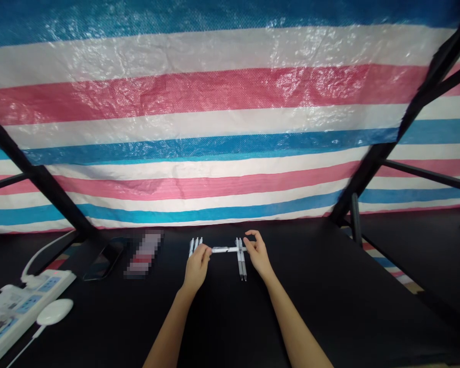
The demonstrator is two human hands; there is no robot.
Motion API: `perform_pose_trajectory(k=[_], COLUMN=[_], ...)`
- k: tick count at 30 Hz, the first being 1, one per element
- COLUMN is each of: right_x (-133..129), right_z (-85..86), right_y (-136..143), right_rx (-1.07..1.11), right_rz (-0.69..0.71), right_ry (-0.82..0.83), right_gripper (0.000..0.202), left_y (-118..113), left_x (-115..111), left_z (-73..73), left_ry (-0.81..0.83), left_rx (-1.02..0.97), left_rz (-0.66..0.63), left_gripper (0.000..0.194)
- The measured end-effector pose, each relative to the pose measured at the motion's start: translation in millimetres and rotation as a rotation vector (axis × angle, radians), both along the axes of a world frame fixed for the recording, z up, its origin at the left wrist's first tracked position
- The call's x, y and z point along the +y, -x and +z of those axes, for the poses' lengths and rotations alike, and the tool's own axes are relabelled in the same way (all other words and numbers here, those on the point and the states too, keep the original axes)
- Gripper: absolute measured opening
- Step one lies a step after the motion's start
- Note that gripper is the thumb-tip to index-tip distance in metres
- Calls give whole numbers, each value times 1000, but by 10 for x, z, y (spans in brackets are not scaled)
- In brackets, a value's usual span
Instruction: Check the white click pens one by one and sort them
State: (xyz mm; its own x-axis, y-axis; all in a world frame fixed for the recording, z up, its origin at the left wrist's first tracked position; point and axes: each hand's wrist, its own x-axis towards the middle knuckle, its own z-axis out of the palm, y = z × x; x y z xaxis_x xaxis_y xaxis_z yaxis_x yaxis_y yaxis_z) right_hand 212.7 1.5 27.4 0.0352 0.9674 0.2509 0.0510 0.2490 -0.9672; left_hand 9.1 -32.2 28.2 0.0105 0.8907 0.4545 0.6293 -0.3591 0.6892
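Observation:
My left hand [198,266] pinches one end of a white pen [225,250], which lies crosswise in front of me. The pen's other end passes over two upright-lying pens [241,263] with grey lower halves and reaches the edge of my right hand [258,254]. That hand's thumb and forefinger curve apart, with a gap between them. Whether its hidden fingers touch the pen end is unclear. Just beyond my left hand, three white pens [196,243] lie side by side, their lower parts partly hidden by the hand.
A phone [105,259] and a pixelated item [143,254] lie to the left. Nearer on that side are a white power strip [55,286] with plugs and a white round cabled device [55,312]. Striped sheeting [214,122] and black frame bars [364,174] stand behind the black tabletop [230,327].

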Motion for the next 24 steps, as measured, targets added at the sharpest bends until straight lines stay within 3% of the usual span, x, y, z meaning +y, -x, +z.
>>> perform_pose_trajectory(k=[9,18,24], right_x=[19,-4,32], right_z=[-20,32,-11], right_y=[-6,-6,-59], right_rx=[11,33,32], right_rz=[-3,-4,-19], right_ry=[9,4,-4], right_gripper=[29,28,27], left_y=[-9,37,108], left_x=[21,114,139], left_z=[-30,-98,-101], left_ry=[24,42,18], left_rx=[-45,-426,-496], left_rz=[-27,55,97], left_gripper=[23,29,32])
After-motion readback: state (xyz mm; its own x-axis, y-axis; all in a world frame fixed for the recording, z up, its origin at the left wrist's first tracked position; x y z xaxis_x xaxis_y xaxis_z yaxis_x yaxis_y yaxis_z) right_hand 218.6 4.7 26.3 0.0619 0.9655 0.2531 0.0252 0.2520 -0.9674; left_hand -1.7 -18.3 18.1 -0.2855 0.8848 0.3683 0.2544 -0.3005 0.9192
